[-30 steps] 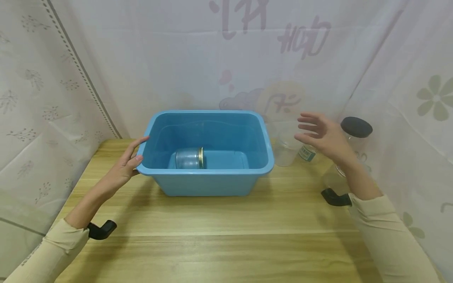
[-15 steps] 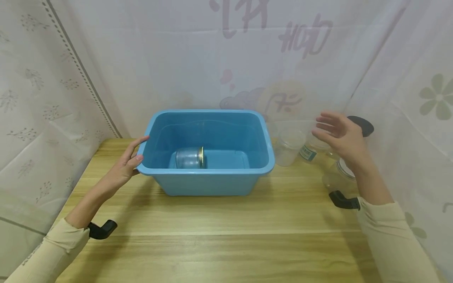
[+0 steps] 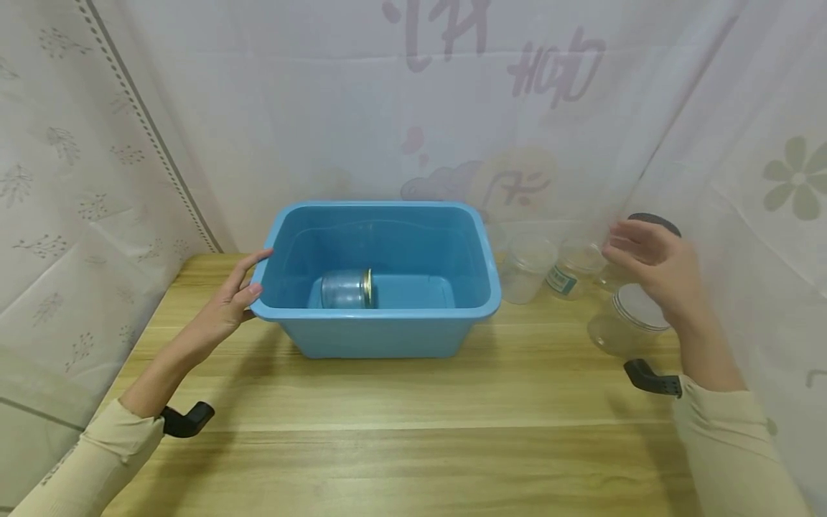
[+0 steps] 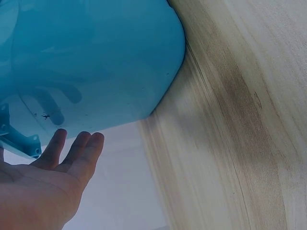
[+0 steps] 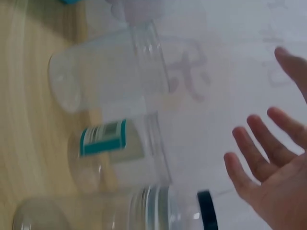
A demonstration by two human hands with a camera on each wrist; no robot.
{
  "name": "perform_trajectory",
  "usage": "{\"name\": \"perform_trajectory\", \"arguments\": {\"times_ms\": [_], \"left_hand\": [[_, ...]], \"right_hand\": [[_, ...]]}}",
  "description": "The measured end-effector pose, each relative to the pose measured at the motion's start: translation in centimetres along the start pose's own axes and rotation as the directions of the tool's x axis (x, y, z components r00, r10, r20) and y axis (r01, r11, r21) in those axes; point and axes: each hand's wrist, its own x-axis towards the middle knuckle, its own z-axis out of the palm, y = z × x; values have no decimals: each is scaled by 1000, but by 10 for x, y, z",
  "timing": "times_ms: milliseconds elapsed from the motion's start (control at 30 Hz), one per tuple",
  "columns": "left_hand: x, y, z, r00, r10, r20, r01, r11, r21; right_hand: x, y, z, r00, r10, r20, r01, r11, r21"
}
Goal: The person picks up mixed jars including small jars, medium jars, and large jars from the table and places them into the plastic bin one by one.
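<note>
At the left end of a blue plastic tub (image 3: pixel 381 334), my left hand (image 3: pixel 220 316) holds the rim, with thumb and index finger on it. Its other fingers (image 4: pixel 81 153) stretch beside the outer wall in the left wrist view. Inside the tub, a glass jar (image 3: pixel 342 289) with a gold lid lies on its side. My right hand (image 3: pixel 665 269) is raised over the right side with spread, relaxed fingers, holding nothing. Closest to it are a jar with a black lid (image 3: pixel 652 221), partly hidden behind the hand, and a wide clear jar (image 3: pixel 620 327) with a pale lid.
A clear plastic tub-shaped container (image 3: pixel 525 273) stands just right of the blue tub. Beside it is a clear jar (image 3: pixel 575 269) with a green-and-white label. The wooden table (image 3: pixel 400 431) backs onto a printed white curtain (image 3: pixel 323 108).
My right hand has moved to the right and slightly down, away from the blue tub, uncovering the labelled jar and the pale lid. The left hand stays at the rim.
</note>
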Motion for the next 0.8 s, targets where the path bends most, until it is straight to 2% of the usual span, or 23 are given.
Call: {"name": "perform_trajectory", "arguments": {"times_ms": [167,300,467,600,800], "left_hand": [[0,-1,1,1000,0,0,0,1000,4],[0,-2,0,1000,-4,1,4,1000,1],[-1,-2,-1,1000,-8,-4,8,1000,1],[-1,-1,-1,1000,-7,-4,7,1000,2],[0,1,0,1000,-4,2,4,1000,-3]], "right_hand": [[-10,12,-18,996,2,94,8,994,-107],[-18,23,-30,990,-8,138,31,987,-160],[-21,33,-40,984,-45,172,52,998,-36],[-23,40,-45,977,-79,197,66,995,74],[-26,51,-50,968,-101,229,77,991,110]]}}
